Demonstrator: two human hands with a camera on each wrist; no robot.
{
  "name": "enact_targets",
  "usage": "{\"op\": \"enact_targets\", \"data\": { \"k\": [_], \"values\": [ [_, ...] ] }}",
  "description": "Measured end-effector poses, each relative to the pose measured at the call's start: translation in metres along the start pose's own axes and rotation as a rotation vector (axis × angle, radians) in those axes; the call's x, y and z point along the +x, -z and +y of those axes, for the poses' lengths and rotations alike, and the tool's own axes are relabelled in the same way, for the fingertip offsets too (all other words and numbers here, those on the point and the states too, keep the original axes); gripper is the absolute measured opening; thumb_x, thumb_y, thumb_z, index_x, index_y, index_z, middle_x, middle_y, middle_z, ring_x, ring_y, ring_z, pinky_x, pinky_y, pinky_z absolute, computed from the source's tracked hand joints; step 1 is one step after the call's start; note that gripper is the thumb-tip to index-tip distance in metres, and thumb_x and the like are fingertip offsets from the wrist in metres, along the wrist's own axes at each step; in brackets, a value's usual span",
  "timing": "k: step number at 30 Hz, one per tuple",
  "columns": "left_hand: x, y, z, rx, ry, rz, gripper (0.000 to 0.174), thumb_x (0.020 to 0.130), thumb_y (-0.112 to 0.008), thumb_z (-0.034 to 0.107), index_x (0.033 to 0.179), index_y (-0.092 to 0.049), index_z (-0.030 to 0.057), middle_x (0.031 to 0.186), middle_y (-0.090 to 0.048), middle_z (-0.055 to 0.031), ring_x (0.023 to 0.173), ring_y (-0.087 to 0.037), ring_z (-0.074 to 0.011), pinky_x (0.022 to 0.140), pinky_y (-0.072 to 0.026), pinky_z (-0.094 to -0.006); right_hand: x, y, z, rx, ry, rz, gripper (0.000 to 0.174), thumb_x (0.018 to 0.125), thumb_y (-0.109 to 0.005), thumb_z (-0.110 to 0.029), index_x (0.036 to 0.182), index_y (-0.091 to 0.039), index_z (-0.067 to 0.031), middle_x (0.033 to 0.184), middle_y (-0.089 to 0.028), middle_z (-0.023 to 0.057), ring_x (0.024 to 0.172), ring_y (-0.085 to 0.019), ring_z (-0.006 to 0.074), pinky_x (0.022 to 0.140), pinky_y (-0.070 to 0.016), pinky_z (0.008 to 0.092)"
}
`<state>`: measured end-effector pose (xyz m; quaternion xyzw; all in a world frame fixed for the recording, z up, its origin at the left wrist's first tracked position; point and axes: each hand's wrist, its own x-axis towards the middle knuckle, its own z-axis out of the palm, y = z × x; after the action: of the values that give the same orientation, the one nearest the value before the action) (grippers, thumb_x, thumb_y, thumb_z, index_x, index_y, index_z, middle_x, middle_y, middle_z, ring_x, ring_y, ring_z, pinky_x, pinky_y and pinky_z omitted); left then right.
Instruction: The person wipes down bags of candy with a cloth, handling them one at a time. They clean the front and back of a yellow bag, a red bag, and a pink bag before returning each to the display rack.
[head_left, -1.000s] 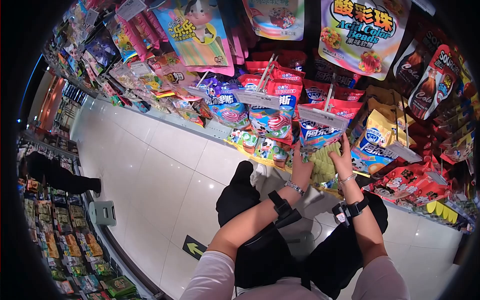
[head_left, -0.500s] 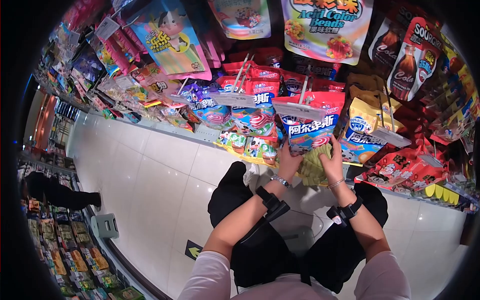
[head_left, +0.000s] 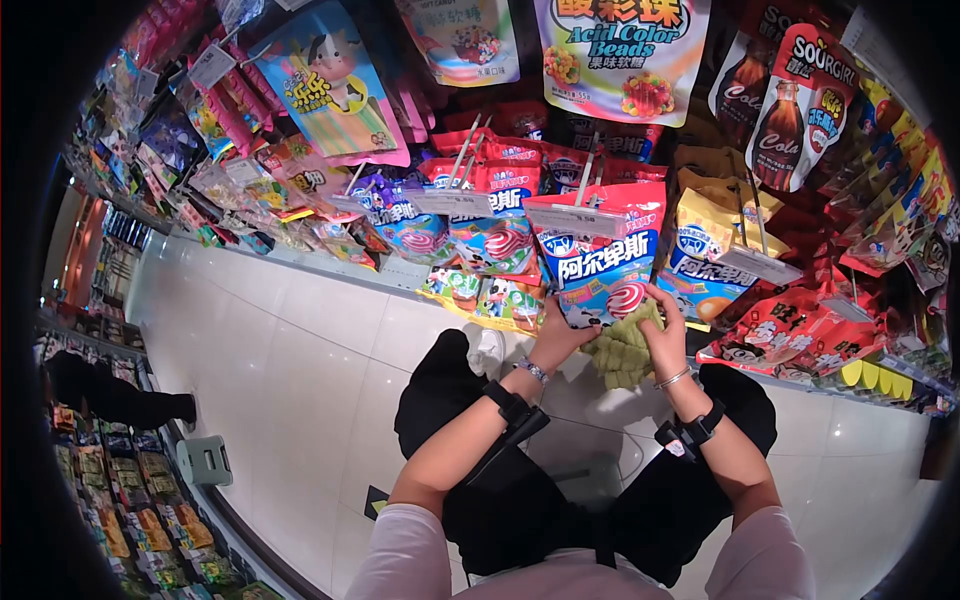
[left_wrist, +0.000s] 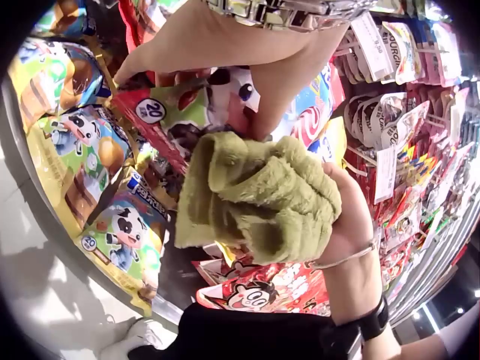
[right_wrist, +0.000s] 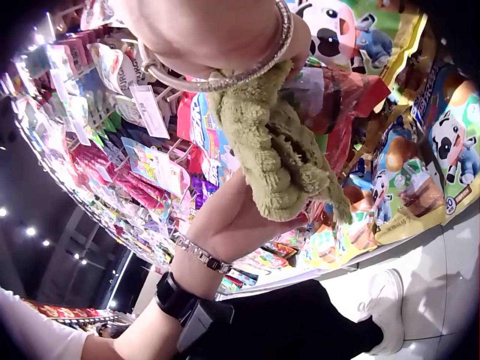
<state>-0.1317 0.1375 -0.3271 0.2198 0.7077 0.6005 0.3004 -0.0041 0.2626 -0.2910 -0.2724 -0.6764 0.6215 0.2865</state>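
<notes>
- Now the green cloth (head_left: 622,352) sits bunched in the right hand (head_left: 668,335), whose fingers curl round it, just under the bottom edge of the hanging lollipop bag (head_left: 600,262).
- Half a second back the cloth lay higher, against the bag's lower face. Both hands have since come down to its bottom edge, so the wiping pass over this bag looks close to finished.
- Meanwhile the left hand (head_left: 560,335) pinches the bag's lower left corner between thumb and fingers, holding it steady beside the cloth.
- That bag hangs on a peg hook (head_left: 587,163) behind a white price tag (head_left: 575,218). It is sealed, so only the printed lollipop tells what is in it.
- Just beside it hangs a yellow bag (head_left: 705,255), also sealed.
- Below, cow-print packets (head_left: 500,298) stand in a row on the bottom shelf (head_left: 405,272), above the pale tiled floor (head_left: 300,330).
</notes>
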Motion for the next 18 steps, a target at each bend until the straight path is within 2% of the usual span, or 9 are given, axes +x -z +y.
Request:
{"op": "enact_targets", "data": {
  "k": [5, 7, 9, 11, 13, 15, 16, 17, 18],
  "values": [
    [-0.008, 0.004, 0.009, -0.020, 0.018, -0.182, 0.068, 0.064, -0.074, 0.013, 0.118, -0.036, -0.0016, 0.109, -0.050, -0.0093, 0.099, -0.049, -0.0156, 0.082, -0.0430, -0.0282, 0.003, 0.011, 0.002, 0.042, -0.017, -0.039, 0.048, 0.066, -0.047, 0.004, 0.114, -0.048, -0.0022, 0.110, -0.051, 0.0078, 0.103, -0.048, 0.0176, 0.091, -0.0355, 0.0264],
    [-0.011, 0.002, 0.009, -0.043, -0.023, -0.178, 0.065, 0.065, -0.074, 0.013, 0.117, -0.038, -0.0017, 0.109, -0.050, -0.0088, 0.099, -0.049, -0.0149, 0.082, -0.0429, -0.0280, -0.001, 0.012, 0.000, 0.038, -0.020, -0.052, 0.048, 0.066, -0.047, 0.004, 0.113, -0.049, -0.0017, 0.110, -0.050, 0.0085, 0.104, -0.048, 0.0183, 0.092, -0.0347, 0.0268],
    [-0.013, 0.000, 0.015, -0.067, -0.058, -0.175, 0.063, 0.065, -0.074, 0.013, 0.116, -0.040, -0.0017, 0.110, -0.050, -0.0083, 0.099, -0.049, -0.0142, 0.082, -0.0429, -0.0278, -0.003, 0.006, -0.011, -0.195, 0.116, -0.005, 0.047, 0.066, -0.046, 0.004, 0.113, -0.048, -0.0003, 0.111, -0.048, 0.0099, 0.106, -0.046, 0.0202, 0.093, -0.0327, 0.0270],
    [-0.018, -0.002, 0.018, -0.106, -0.062, -0.143, 0.069, 0.064, -0.076, 0.020, 0.118, -0.038, 0.0014, 0.109, -0.053, -0.0076, 0.097, -0.052, -0.0153, 0.085, -0.0417, -0.0291, -0.014, 0.006, -0.032, -0.183, 0.127, 0.027, 0.043, 0.066, -0.048, 0.004, 0.108, -0.050, -0.0013, 0.111, -0.046, 0.0115, 0.105, -0.045, 0.0227, 0.094, -0.0320, 0.0290],
    [-0.018, -0.001, 0.017, -0.146, -0.058, -0.160, 0.069, 0.064, -0.076, 0.020, 0.119, -0.037, 0.0018, 0.110, -0.052, -0.0071, 0.098, -0.051, -0.0147, 0.085, -0.0413, -0.0291, -0.021, 0.007, -0.054, -0.227, 0.494, 0.314, 0.034, 0.072, -0.050, 0.004, 0.106, -0.048, -0.0027, 0.111, -0.047, 0.0130, 0.104, -0.045, 0.0221, 0.092, -0.0343, 0.0310],
    [-0.016, -0.001, 0.022, -0.193, -0.063, -0.179, 0.070, 0.064, -0.076, 0.020, 0.120, -0.036, 0.0022, 0.111, -0.052, -0.0067, 0.099, -0.050, -0.0142, 0.086, -0.0408, -0.0290, -0.026, 0.016, -0.072, -0.241, 0.839, 0.472, 0.031, 0.075, -0.054, 0.003, 0.103, -0.044, -0.0045, 0.111, -0.043, 0.0145, 0.101, -0.046, 0.0260, 0.091, -0.0357, 0.0362],
    [-0.018, -0.001, 0.024, -0.223, -0.042, -0.184, 0.071, 0.064, -0.076, 0.020, 0.120, -0.036, 0.0024, 0.111, -0.052, -0.0066, 0.099, -0.050, -0.0142, 0.086, -0.0408, -0.0290, -0.026, 0.027, -0.063, -0.265, 1.042, 0.463, 0.035, 0.075, -0.057, 0.002, 0.104, -0.041, -0.0078, 0.112, -0.040, 0.0151, 0.100, -0.046, 0.0280, 0.090, -0.0370, 0.0401],
    [-0.019, -0.001, 0.027, -0.253, -0.026, -0.184, 0.072, 0.064, -0.076, 0.019, 0.121, -0.035, 0.0026, 0.111, -0.052, -0.0066, 0.099, -0.050, -0.0142, 0.086, -0.0408, -0.0291, -0.021, 0.028, -0.072, -0.379, 1.251, 0.438, 0.039, 0.069, -0.058, 0.008, 0.101, -0.044, -0.0094, 0.111, -0.040, 0.0135, 0.100, -0.046, 0.0298, 0.089, -0.0392, 0.0415],
    [-0.019, 0.000, 0.028, -0.191, -0.025, -0.179, 0.071, 0.064, -0.076, 0.018, 0.120, -0.036, 0.0033, 0.111, -0.052, -0.0065, 0.100, -0.050, -0.0139, 0.086, -0.0411, -0.0290, -0.021, 0.027, -0.074, -0.548, 1.185, 0.305, 0.040, 0.066, -0.059, 0.009, 0.099, -0.046, -0.0099, 0.111, -0.041, 0.0133, 0.101, -0.046, 0.0305, 0.088, -0.0397, 0.0418]
  ]
}}
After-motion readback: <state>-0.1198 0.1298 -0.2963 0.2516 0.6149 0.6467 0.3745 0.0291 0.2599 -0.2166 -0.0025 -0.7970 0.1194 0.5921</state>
